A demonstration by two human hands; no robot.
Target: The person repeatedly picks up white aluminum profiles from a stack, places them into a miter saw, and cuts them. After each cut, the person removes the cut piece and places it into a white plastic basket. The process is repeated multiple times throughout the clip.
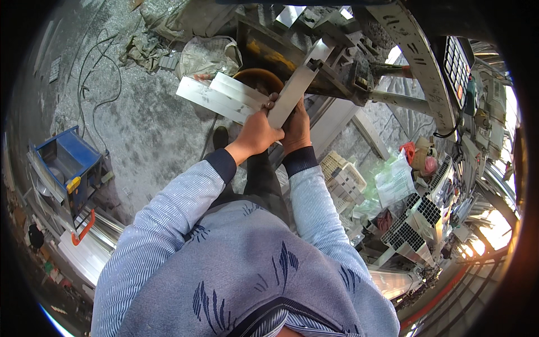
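Note:
Silvery metal profile bars are in my two hands in front of my body. My left hand (pixel 254 135) is closed around the near ends of pale flat bars (pixel 205 100) that stick out to the left, its fingertips curling over the top. My right hand (pixel 297 128) is closed on the lower end of a square metal bar (pixel 294 90) slanting up to the right; its fingers are partly hidden behind it. Both hands are almost touching where the bars meet. Just beyond them is a round orange-brown rim (pixel 263 74), partly covered by the bars.
A dark machine (pixel 269 51) with a slotted metal arm (pixel 412 50) and keypad (pixel 456 73) stands ahead. A white sack (pixel 209 56) lies left of it. At left are a blue bin (pixel 70 151) and cable (pixel 84 84). A cream plastic basket (pixel 339 168) sits right.

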